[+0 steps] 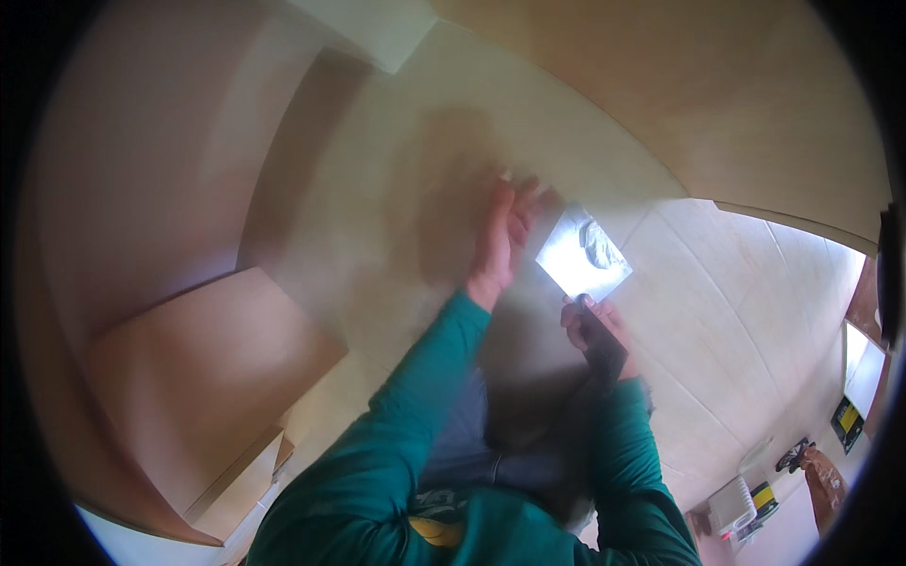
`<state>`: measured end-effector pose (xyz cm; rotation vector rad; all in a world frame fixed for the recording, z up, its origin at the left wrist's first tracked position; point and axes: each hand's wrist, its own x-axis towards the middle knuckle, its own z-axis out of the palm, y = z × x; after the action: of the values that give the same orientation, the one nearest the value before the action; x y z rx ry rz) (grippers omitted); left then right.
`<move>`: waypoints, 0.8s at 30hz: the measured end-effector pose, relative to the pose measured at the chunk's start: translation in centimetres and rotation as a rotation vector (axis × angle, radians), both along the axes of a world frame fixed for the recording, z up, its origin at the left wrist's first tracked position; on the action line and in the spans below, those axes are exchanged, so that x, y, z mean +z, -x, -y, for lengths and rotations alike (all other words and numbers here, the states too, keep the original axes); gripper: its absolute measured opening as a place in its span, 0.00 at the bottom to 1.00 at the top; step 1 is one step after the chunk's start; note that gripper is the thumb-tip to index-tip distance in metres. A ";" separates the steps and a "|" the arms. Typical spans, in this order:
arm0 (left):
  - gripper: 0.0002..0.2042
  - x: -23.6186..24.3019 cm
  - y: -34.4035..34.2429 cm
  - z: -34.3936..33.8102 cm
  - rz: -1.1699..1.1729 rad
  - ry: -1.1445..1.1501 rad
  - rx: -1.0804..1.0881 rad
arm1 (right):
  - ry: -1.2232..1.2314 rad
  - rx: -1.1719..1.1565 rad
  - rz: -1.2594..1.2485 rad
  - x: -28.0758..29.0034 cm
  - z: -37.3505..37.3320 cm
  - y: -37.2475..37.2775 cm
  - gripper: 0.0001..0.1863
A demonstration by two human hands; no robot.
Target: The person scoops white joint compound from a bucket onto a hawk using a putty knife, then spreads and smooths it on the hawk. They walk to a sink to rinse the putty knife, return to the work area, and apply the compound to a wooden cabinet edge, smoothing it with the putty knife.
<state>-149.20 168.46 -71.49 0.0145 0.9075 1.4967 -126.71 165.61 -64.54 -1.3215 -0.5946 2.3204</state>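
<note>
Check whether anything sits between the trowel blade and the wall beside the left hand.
Nothing visible does. The trowel blade, held by the right hand, lies against the wall just right of the left hand, with a grey lump on its face. Motion blur hides fine detail.

Left hand (502, 236) raised flat with fingers stretched, right hand (595, 325) lower, fingers curled closed, both green-sleeved forearms reaching forward

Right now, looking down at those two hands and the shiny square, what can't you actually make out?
Head view only:
- Left hand: motion-blurred; fingers unclear, contact with the wall uncertain.
- Metal trowel blade: glare hides its surface; the grey lump on it is unidentifiable.
- Right hand: covers the dark handle.
- Small items on the floor: too tiny.
</note>
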 end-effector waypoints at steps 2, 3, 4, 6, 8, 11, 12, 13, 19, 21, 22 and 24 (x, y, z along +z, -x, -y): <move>0.35 3.0 -2.4 2.0 0.370 -0.180 0.043 | 0.035 0.054 -0.135 -0.2 -0.1 -0.8 0.22; 0.37 3.9 -3.3 2.3 0.558 -0.274 0.062 | 0.018 0.090 -0.160 -0.6 0.3 -1.2 0.22; 0.38 4.5 -3.7 2.2 0.568 -0.295 0.013 | -0.001 0.111 -0.179 -0.1 0.6 -0.9 0.21; 0.39 6.3 -3.7 2.5 0.565 -0.323 -0.060 | 0.073 0.126 -0.085 1.7 1.6 0.8 0.21; 0.39 8.2 -3.6 2.0 0.419 -0.218 -0.102 | 0.069 0.125 -0.146 1.9 1.3 0.9 0.21; 0.38 8.2 -3.2 2.3 0.467 -0.166 -0.027 | 0.008 0.127 -0.170 1.2 1.7 1.1 0.21; 0.37 8.3 -3.1 2.5 0.478 -0.144 -0.002 | -0.023 0.138 -0.188 1.1 1.9 1.2 0.22; 0.38 7.9 -2.9 2.9 0.487 -0.141 0.014 | -0.029 0.153 -0.181 1.0 1.9 1.5 0.22; 0.38 5.7 -2.9 3.8 0.413 -0.160 0.029 | 0.022 0.170 -0.107 0.1 1.3 1.7 0.22; 0.40 5.5 -2.8 3.6 0.331 -0.147 0.007 | 0.039 0.180 -0.084 0.3 0.9 1.6 0.22; 0.39 5.6 -2.8 3.5 0.299 -0.130 0.001 | 0.048 0.192 -0.070 0.6 0.8 1.7 0.21; 0.38 5.8 -2.5 3.4 0.236 -0.094 -0.015 | 0.048 0.179 -0.055 0.5 0.6 1.8 0.21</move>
<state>-146.68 165.08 -65.72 -0.0848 0.6466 1.4901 -128.52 164.98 -64.04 -1.2678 -0.6678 2.5205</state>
